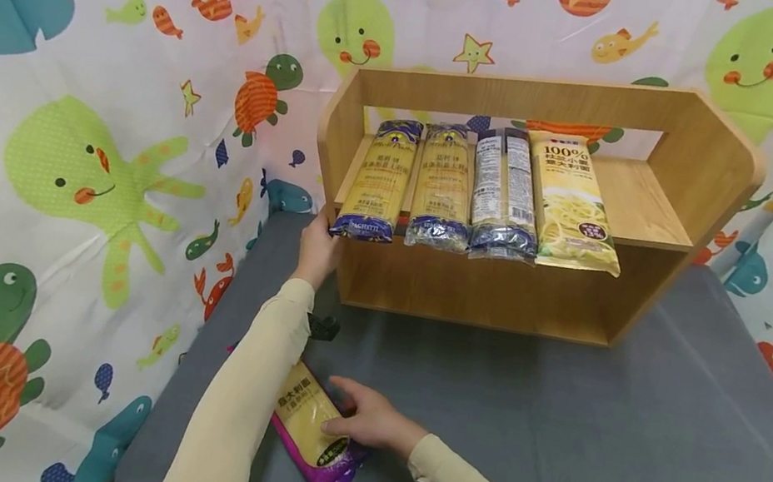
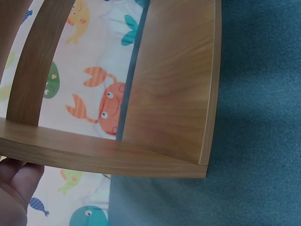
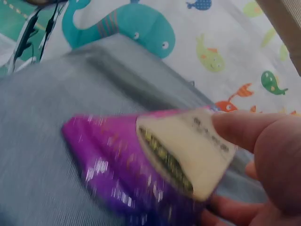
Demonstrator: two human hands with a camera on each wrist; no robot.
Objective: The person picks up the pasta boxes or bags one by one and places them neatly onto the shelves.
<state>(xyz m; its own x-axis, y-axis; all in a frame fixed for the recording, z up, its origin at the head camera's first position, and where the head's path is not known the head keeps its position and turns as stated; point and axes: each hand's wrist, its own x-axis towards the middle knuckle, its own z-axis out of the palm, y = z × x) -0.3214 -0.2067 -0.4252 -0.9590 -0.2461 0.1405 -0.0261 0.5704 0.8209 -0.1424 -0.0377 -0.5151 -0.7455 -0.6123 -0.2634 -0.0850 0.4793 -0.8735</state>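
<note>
My right hand point(image 1: 377, 418) grips a purple and yellow pasta pack point(image 1: 302, 409), thumb on its face and fingers at its far side. Close up in the right wrist view, the pack's shiny purple end point(image 3: 113, 174) is blurred. My left hand point(image 1: 317, 249) holds the left side of a wooden shelf point(image 1: 477, 289), just below the packs. The left wrist view shows its fingers point(image 2: 26, 181) against the side panel; the thumb is hidden. Two yellow spaghetti packs point(image 1: 381, 177), a clear-and-white pack point(image 1: 506, 193) and a wide yellow pasta pack point(image 1: 574, 203) lie in a row on the upper board.
The shelf stands at the back of a grey cloth-covered table point(image 1: 452, 403). Bare upper board point(image 1: 642, 206) shows right of the packs. A white curtain point(image 1: 226, 106) with printed sea animals hangs behind and at both sides. The left forearm partly covers the held pack.
</note>
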